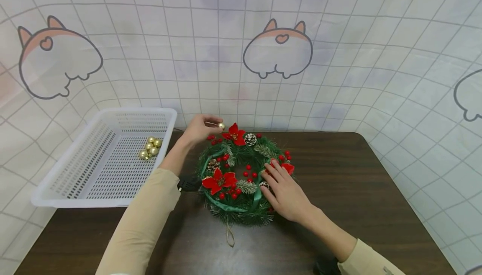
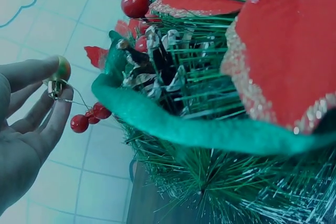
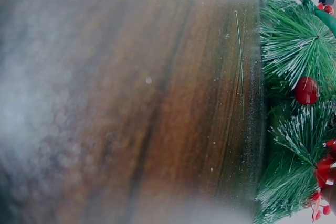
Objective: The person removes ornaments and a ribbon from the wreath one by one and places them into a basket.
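Observation:
A green Christmas wreath [image 1: 226, 216] lies on the dark wooden table, dressed with red poinsettias [image 1: 218, 181], red berries, pine cones [image 1: 250, 139] and a green ribbon [image 1: 229, 208]. At its far left edge my left hand [image 1: 201, 129] pinches a small gold bauble [image 1: 221, 126] between thumb and fingers. The left wrist view shows the bauble's metal cap and a thin thread loop [image 2: 79, 94] hanging by red berries [image 2: 80, 123]. My right hand [image 1: 287, 195] rests with spread fingers on the wreath's right side, over a pine cone and beside a poinsettia.
A white perforated plastic basket [image 1: 101, 203] stands at the left, with several gold baubles [image 1: 153, 150] inside. A twine loop [image 1: 230, 237] sticks out from the wreath's near edge. Behind the table [image 1: 339, 174] hangs a white gridded curtain [image 1: 211, 70] with cartoon drawings.

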Motion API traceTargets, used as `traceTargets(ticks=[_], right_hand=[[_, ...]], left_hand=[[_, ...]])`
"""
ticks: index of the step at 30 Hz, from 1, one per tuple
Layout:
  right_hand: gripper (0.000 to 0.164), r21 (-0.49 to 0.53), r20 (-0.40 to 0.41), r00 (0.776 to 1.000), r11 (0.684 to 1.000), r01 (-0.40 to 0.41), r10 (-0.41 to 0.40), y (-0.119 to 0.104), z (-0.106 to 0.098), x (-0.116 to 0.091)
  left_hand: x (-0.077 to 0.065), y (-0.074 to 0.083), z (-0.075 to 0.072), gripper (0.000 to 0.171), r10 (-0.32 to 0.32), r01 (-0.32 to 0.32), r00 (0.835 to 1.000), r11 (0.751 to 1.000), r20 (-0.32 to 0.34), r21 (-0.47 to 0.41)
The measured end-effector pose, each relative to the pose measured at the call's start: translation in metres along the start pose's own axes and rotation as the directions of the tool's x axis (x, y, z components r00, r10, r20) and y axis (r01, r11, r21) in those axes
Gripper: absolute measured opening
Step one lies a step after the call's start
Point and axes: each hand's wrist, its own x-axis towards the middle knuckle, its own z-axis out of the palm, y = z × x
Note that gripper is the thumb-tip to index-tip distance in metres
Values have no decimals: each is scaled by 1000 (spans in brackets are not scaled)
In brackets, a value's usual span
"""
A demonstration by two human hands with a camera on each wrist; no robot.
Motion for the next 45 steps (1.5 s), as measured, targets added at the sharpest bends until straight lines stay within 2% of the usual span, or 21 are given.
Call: traceTargets(ticks=[12, 22, 29, 40, 45], right_hand=[[50, -11, 0, 1000, 1000, -2, 2, 0, 1, -1], [50, -8, 5, 1000, 1000, -9, 9, 0, 1, 0], [51, -9, 10, 1000, 1000, -10, 10, 0, 1, 0], [51, 2, 17, 1000, 1000, -14, 14, 0, 1, 0], [51, -8, 12, 1000, 1000, -12, 12, 0, 2, 0]], left_hand=[[-4, -3, -4, 35, 23, -23, 1000, 1000, -1, -8], [-3, -8, -9, 35, -14, 14, 1000, 999, -16, 50], [-6, -11, -12, 33, -71, 73, 997, 992, -26, 103], [-14, -11, -16, 35, -83, 85, 996, 984, -18, 154], [-17, -9, -18, 36, -105, 110, 994, 978, -34, 176]])
